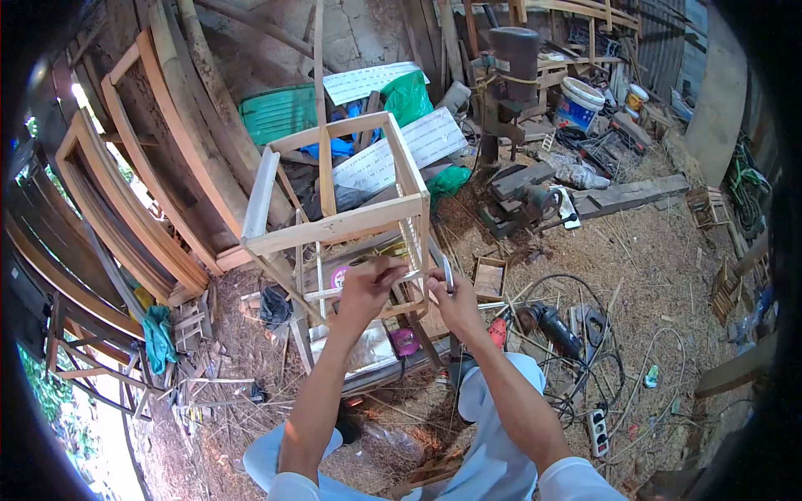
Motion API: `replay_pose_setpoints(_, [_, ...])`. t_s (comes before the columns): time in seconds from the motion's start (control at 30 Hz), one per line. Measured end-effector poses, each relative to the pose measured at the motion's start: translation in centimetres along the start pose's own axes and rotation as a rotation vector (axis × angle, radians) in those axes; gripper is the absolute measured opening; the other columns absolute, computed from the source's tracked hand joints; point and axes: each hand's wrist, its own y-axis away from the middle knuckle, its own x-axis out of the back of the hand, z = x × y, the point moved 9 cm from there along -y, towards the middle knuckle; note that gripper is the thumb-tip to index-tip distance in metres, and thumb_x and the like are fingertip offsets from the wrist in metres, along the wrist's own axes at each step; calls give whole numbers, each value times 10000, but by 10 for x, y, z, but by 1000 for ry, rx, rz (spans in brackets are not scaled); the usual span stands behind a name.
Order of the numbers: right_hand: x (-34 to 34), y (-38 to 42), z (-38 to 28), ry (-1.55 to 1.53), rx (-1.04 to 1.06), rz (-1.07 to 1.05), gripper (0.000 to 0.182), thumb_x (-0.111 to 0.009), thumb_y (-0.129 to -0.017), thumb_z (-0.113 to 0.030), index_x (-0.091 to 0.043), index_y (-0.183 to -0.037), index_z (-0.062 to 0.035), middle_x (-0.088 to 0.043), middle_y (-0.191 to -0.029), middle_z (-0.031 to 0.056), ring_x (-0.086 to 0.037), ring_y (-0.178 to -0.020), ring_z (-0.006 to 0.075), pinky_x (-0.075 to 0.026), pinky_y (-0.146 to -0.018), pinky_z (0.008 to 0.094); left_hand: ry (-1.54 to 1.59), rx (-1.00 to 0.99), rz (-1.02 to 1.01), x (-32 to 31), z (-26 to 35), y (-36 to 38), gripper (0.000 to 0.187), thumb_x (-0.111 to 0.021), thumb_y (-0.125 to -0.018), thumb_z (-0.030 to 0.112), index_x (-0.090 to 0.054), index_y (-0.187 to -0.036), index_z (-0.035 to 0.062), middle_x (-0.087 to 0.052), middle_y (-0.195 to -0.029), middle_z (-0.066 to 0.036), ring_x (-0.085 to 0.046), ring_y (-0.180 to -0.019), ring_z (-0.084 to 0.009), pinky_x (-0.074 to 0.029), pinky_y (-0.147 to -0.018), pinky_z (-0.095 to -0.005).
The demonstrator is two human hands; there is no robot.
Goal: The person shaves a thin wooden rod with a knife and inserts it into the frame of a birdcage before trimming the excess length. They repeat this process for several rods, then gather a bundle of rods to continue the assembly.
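My left hand (368,290) is closed at the front of a wooden frame (338,230), with a thin pale strip between its fingers. Close beside it on the right, my right hand (454,305) is closed round a tool with a silvery blade (449,274) that points up. The fingertips of my right hand come near the right end of the pale strip, by the front right post of the frame. The frame stands upright, made of light wood bars with open sides. Whether the blade touches the strip cannot be made out.
Wooden window or door frames (134,200) lean at the left. A drill press (510,75) stands at the back, beside a paint bucket (578,104). An angle grinder (551,330), a power strip (597,432) and cables lie on the shavings at the right.
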Motion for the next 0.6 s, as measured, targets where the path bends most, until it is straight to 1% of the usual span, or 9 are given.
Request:
replay_pose_setpoints(0.13, [3, 0, -2, -4, -18, 16, 157, -594, -853, -138, -614, -952, -18, -629, -855, 57, -566, -801, 140, -448, -731, 292, -10, 0, 5, 0, 2, 0, 137, -615, -807, -34, -627, -943, -25, -663, -862, -92, -639, -816, -129, -510, -718, -234])
replay_pose_setpoints(0.23, [-1, -3, 0, -12, -1, -34, 206, -605, -865, -160, -611, -985, 8, -625, -885, 47, -550, -811, 120, -438, -743, 289, 54, 66, 64, 4, 3, -2, 111, -616, -814, -18, -615, -925, -17, -653, -842, -79, -632, -794, -122, -509, -701, -242])
replay_pose_setpoints(0.3, [-1, -4, 5, -44, -40, -37, 168, -604, -836, -138, -619, -940, -7, -645, -840, 79, -588, -794, 167, -451, -738, 298, 57, 70, 108, 8, 3, -3, 120, -663, -812, 57, -630, -913, 1, -658, -826, -57, -624, -782, -114, -499, -712, -244])
replay_pose_setpoints(0.33, [0, -5, 5, -48, -43, -32, 168, -604, -836, -138, -619, -940, -7, -645, -840, 79, -588, -794, 167, -451, -738, 298, 55, 71, 101, 8, 5, -3, 120, -663, -812, 57, -630, -913, 1, -658, -826, -57, -624, -782, -114, -499, -712, -244])
replay_pose_setpoints(0.4, [-1, -4, 6, -31, -67, -54, 183, -597, -845, -148, -621, -946, 2, -645, -826, 87, -590, -781, 164, -455, -731, 302, -158, 72, 9, 3, 7, -1, 109, -660, -814, 53, -619, -898, -4, -650, -807, -62, -628, -788, -117, -498, -710, -246])
replay_pose_setpoints(0.43, [0, -4, 5, -27, -74, -49, 183, -597, -845, -148, -621, -946, 2, -645, -826, 87, -590, -781, 164, -455, -731, 302, -153, 76, 2, 4, 3, 0, 109, -660, -814, 53, -619, -898, -4, -650, -807, -62, -628, -788, -117, -498, -710, -246])
replay_pose_setpoints(0.5, [1, -4, -4, -4, -5, -75, 199, -595, -851, -160, -620, -954, 9, -639, -821, 89, -585, -775, 161, -456, -725, 303, -274, -49, -23, -1, 5, 1, 90, -655, -811, 42, -613, -880, 2, -632, -791, -58, -623, -778, -111, -498, -691, -245])
replay_pose_setpoints(0.53, [4, -4, -4, 1, -7, -76, 199, -595, -851, -160, -620, -954, 9, -639, -821, 89, -585, -775, 161, -456, -725, 303, -269, -46, -22, -4, 4, 0, 90, -655, -811, 42, -613, -880, 2, -632, -791, -58, -623, -778, -111, -498, -691, -245])
replay_pose_setpoints(0.6, [1, -4, -3, 2, -23, -78, 207, -595, -856, -174, -619, -953, 7, -635, -817, 84, -577, -773, 152, -454, -724, 300, -94, 51, 29, 4, -4, -2, 82, -638, -809, 24, -596, -877, 5, -622, -785, -55, -617, -757, -110, -498, -687, -245])
